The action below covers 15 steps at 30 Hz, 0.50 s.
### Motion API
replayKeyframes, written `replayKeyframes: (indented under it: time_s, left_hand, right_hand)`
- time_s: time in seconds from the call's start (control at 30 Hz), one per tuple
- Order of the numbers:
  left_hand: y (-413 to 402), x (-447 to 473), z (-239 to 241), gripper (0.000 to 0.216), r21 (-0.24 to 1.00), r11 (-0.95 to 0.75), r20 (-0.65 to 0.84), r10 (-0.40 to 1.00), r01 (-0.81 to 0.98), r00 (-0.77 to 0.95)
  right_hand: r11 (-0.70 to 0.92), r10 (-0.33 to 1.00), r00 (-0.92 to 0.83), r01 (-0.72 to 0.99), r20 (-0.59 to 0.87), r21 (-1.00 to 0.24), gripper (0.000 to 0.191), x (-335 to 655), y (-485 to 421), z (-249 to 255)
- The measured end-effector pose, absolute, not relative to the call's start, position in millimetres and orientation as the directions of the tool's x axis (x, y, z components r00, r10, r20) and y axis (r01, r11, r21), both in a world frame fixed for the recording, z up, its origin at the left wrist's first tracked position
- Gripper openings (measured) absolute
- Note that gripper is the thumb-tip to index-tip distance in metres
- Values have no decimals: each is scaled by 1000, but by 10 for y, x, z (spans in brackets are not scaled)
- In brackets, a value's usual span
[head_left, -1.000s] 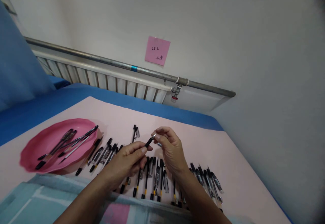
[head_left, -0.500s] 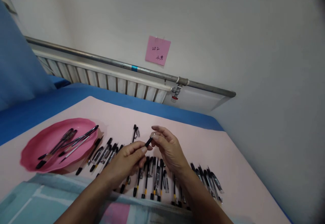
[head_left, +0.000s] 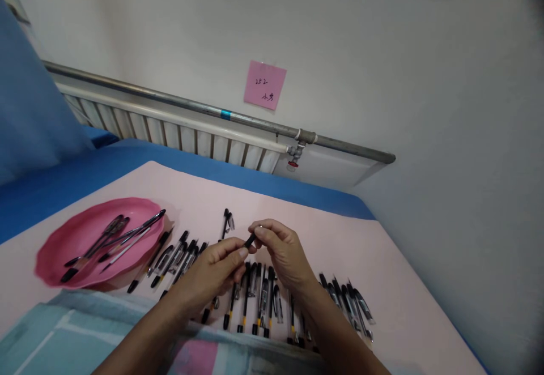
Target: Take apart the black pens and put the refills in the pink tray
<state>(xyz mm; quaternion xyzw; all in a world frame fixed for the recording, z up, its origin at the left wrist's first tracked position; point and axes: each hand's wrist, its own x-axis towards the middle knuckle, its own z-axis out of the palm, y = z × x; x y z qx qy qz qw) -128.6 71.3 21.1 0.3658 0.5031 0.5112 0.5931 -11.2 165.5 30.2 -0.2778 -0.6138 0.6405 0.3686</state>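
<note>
Far out to the left of the fingers sits a pink tray (head_left: 55, 244) with a few pens lying in it; between it and the hands a loose row of black pens (head_left: 178, 259) is spread on the pink sheet (head_left: 382, 261), their barrels pointing away from the person; one more pen (head_left: 225, 222) lies alone just beyond the fingertips. The left hand (head_left: 212, 273) is closed around the near end of a short black pen (head_left: 250, 241) — thumb and forefinger pinch it, and most of the barrel is hidden in the fist; only a stub shows between the two hands. That stub runs up and to the right, from the left fingers toward the right ones, so its free end lies right at the right hand's tips. The right hand (head_left: 284, 256) meets it there, thumb and forefinger nipped on the tip; whether a cap or tip piece sits under them cannot be told. Both hands are equally close — each touches the pen. Below and to the right of the right wrist lies another cluster of pens (head_left: 346, 301).
</note>
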Motion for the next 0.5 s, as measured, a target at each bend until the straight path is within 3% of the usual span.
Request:
replayKeyframes:
  time_s: [0.1, 0.23, 0.4, 0.5]
  left_hand:
    - [728, -1287, 197, 31, 958, 198, -210, 977, -206, -40]
    - [725, -1291, 228, 28, 956, 200, -215, 976, -214, -45]
    - [723, -1304, 206, 27, 968, 183, -195, 979, -171, -57]
    - [724, -1308, 196, 27, 971, 179, -190, 980, -159, -54]
  right_hand:
    - [46, 835, -545, -71, 77, -996, 13, -104, 1664, 294]
    - [-46, 753, -655, -145, 61, -988, 15, -91, 1680, 306]
    - [51, 826, -558, -69, 81, -996, 8, -93, 1691, 312]
    - [-21, 799, -600, -84, 34, -996, 13, -90, 1698, 313]
